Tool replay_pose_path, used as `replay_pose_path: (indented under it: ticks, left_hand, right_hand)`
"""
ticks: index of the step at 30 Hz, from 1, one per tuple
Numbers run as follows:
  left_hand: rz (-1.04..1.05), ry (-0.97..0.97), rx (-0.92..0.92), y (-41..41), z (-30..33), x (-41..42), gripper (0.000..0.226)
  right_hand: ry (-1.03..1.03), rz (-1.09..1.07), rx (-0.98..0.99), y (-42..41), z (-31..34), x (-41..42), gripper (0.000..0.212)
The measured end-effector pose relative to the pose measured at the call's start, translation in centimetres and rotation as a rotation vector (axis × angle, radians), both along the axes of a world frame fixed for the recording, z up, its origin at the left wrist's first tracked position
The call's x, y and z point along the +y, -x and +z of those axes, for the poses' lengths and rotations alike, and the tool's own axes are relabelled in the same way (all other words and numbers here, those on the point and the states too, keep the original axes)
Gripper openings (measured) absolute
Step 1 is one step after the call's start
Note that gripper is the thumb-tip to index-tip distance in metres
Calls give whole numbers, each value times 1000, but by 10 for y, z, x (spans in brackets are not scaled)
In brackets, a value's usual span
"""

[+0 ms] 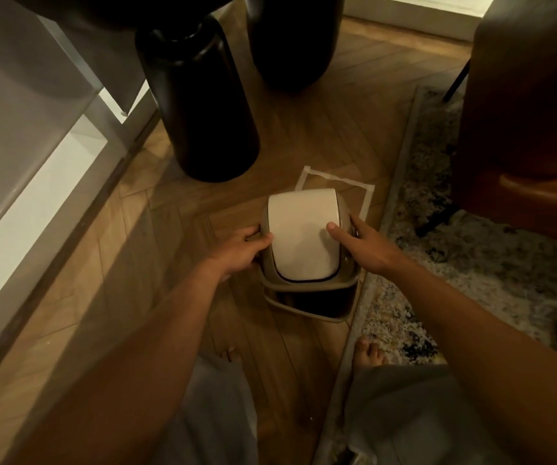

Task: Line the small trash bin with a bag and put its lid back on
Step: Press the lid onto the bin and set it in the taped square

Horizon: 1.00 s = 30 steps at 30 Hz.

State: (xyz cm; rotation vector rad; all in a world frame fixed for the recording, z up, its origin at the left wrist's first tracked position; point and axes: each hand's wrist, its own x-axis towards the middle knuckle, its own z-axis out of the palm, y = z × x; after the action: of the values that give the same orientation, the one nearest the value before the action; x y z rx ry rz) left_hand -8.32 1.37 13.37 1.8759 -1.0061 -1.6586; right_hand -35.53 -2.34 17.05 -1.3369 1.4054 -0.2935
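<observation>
While both hands grip it: the lid is held off the small trash bin, tilted, its near edge raised clear of the bin's rim.
Landmark: a taped square on the wooden floor; all positions below are given against it.
Lid: beige frame with a white swing flap, held over the near side of the taped square and covering part of it.
Small trash bin: on the floor at the near edge of the taped square, directly under the lid; its dark open mouth shows below the lid's near edge. Whether a bag lines it cannot be told.
Left hand: closed on the lid's left side, thumb on the flap's edge, fingers curled round the frame.
Right hand: clasping the lid's right side, thumb lying on the white flap, fingers down over the frame.
Black vase: upright, beyond the taped square and to its left.
Rug: patterned, just right of the taped square, its border running alongside.
Brown chair: on the rug, beyond and right of the square.
</observation>
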Motion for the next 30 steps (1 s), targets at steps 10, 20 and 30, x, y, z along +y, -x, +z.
replay_pose_path:
  ticks: [10,20,30]
  left_hand:
    - [-74,-74,-82,7,-10,7,56]
    - [-125,-28,-121,20,-13,12,60]
    - [-181,15,-166,25,-8,11,62]
  right_hand:
    - [-60,112,24,5,-26,5,92]
    - [-62,141,85,14,-27,19,89]
    - [-64,153,144,23,-25,25,83]
